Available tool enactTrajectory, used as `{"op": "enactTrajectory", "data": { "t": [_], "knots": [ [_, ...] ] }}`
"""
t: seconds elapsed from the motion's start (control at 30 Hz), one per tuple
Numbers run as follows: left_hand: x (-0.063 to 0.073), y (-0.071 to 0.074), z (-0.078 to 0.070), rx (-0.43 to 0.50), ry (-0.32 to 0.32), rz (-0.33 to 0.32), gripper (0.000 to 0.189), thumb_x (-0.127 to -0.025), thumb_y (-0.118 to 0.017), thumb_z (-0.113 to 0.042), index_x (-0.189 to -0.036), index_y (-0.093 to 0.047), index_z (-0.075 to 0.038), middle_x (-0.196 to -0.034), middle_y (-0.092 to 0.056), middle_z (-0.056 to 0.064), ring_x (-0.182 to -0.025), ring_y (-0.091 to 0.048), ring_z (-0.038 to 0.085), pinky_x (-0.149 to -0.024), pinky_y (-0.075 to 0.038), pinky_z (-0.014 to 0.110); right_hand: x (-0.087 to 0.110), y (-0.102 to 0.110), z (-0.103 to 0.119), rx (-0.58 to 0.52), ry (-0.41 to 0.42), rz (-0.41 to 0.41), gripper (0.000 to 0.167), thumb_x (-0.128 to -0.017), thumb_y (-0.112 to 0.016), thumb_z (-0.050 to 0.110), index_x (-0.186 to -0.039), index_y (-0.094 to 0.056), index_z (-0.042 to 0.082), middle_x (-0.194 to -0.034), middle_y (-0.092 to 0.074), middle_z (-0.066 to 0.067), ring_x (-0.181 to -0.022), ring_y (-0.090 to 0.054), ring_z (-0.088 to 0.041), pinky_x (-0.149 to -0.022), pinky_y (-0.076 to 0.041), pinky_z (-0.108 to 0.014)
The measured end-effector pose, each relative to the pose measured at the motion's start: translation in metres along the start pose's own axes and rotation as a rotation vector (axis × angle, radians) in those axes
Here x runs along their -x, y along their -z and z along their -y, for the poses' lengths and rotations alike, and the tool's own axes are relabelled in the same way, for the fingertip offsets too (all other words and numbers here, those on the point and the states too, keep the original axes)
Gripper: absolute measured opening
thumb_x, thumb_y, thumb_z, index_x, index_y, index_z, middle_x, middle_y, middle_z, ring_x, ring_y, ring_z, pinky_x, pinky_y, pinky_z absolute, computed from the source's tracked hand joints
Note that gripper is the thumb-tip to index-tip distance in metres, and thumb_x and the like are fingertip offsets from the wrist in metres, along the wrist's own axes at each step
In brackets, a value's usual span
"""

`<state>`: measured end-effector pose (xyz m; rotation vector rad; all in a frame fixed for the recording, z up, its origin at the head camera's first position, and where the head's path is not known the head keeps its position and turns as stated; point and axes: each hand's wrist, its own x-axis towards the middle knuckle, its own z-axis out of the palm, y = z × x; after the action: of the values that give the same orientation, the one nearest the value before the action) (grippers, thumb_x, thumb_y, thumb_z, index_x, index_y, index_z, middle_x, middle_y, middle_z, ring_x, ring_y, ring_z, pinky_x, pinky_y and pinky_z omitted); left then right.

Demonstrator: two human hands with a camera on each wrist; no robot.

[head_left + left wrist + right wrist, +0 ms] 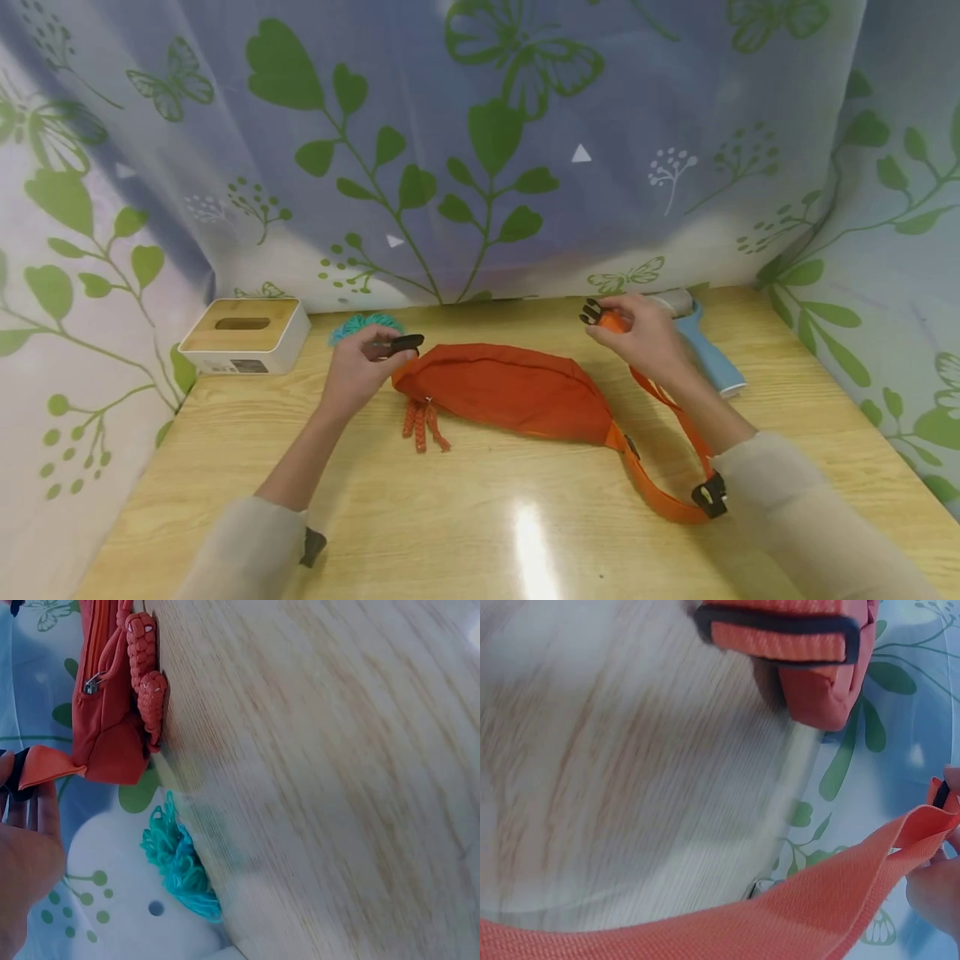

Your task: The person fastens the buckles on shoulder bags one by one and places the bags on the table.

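Note:
An orange-red waist bag (510,392) lies on the wooden table, with braided cords (420,425) hanging from its zipper at the left end. My left hand (360,371) pinches the black socket half of the buckle (407,342) beside that end; in the left wrist view a short orange strap (49,766) joins it to the bag. My right hand (645,337) grips the orange strap's end with the black pronged buckle half (592,312), raised beyond the bag's right end. From there the long strap (802,907) loops down past a black slider (709,495). The two buckle halves are apart.
A white tissue box (243,337) with a wooden lid stands at the back left. Teal yarn (366,325) lies behind my left hand. Behind my right forearm is a blue-handled lint roller (712,354). A patterned curtain (480,167) borders the table's back.

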<state>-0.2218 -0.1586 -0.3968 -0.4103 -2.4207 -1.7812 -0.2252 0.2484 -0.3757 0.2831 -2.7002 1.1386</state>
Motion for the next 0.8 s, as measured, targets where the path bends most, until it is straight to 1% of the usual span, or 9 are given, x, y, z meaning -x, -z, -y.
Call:
{"op": "enactTrajectory", "data": {
  "t": [0.13, 0.2, 0.4, 0.57, 0.63, 0.8],
  "knots": [
    [0.0, -0.002, -0.001, 0.0, -0.036, 0.005, 0.026, -0.089, -0.079, -0.005, -0.109, -0.068, 0.007, -0.11, -0.066, 0.023, -0.101, -0.071, 0.035, -0.077, -0.057, 0.023, -0.001, -0.003, 0.004, 0.001, 0.032, -0.003, 0.051, -0.093, -0.076, 0.027, -0.134, -0.063, 0.0, -0.135, -0.059, -0.021, -0.116, -0.06, -0.042, -0.094, -0.052, -0.055],
    [0.0, -0.003, -0.001, -0.01, -0.049, 0.005, 0.025, -0.089, -0.079, -0.005, -0.109, -0.07, 0.006, -0.107, -0.068, 0.023, -0.099, -0.071, 0.034, -0.078, -0.057, 0.023, -0.001, -0.004, 0.005, -0.005, 0.032, -0.001, 0.052, -0.093, -0.076, 0.029, -0.135, -0.063, 0.0, -0.136, -0.059, -0.02, -0.117, -0.06, -0.041, -0.094, -0.052, -0.055],
    [0.001, -0.005, -0.004, -0.031, -0.041, -0.023, 0.024, -0.088, -0.079, -0.005, -0.108, -0.07, 0.004, -0.101, -0.072, 0.02, -0.093, -0.07, 0.024, -0.078, -0.056, 0.022, -0.003, -0.008, 0.011, -0.055, 0.027, 0.001, 0.052, -0.092, -0.078, 0.029, -0.135, -0.064, 0.002, -0.134, -0.061, -0.019, -0.117, -0.061, -0.041, -0.095, -0.052, -0.054],
    [0.001, -0.008, -0.004, -0.029, -0.068, -0.032, 0.025, -0.088, -0.079, -0.002, -0.11, -0.071, 0.005, -0.101, -0.072, 0.021, -0.09, -0.07, 0.018, -0.077, -0.056, 0.022, -0.003, -0.013, 0.014, -0.089, 0.029, -0.009, 0.051, -0.09, -0.08, 0.026, -0.132, -0.064, 0.002, -0.13, -0.063, -0.019, -0.117, -0.062, -0.04, -0.094, -0.053, -0.052],
    [0.001, -0.01, -0.004, -0.023, -0.08, -0.033, 0.025, -0.088, -0.079, -0.001, -0.11, -0.071, 0.006, -0.102, -0.072, 0.021, -0.09, -0.07, 0.019, -0.078, -0.057, 0.022, -0.004, -0.013, 0.015, -0.097, 0.029, -0.009, 0.051, -0.09, -0.08, 0.026, -0.132, -0.064, 0.001, -0.129, -0.064, -0.019, -0.116, -0.063, -0.04, -0.092, -0.054, -0.051],
    [0.0, -0.014, -0.004, -0.033, -0.115, -0.052, 0.024, -0.087, -0.079, 0.001, -0.11, -0.073, 0.005, -0.105, -0.071, 0.02, -0.094, -0.071, 0.025, -0.078, -0.057, 0.021, -0.004, -0.015, 0.016, -0.097, 0.05, -0.003, 0.051, -0.09, -0.08, 0.028, -0.131, -0.066, 0.002, -0.129, -0.064, -0.018, -0.114, -0.064, -0.038, -0.088, -0.056, -0.05]
  ]
}}
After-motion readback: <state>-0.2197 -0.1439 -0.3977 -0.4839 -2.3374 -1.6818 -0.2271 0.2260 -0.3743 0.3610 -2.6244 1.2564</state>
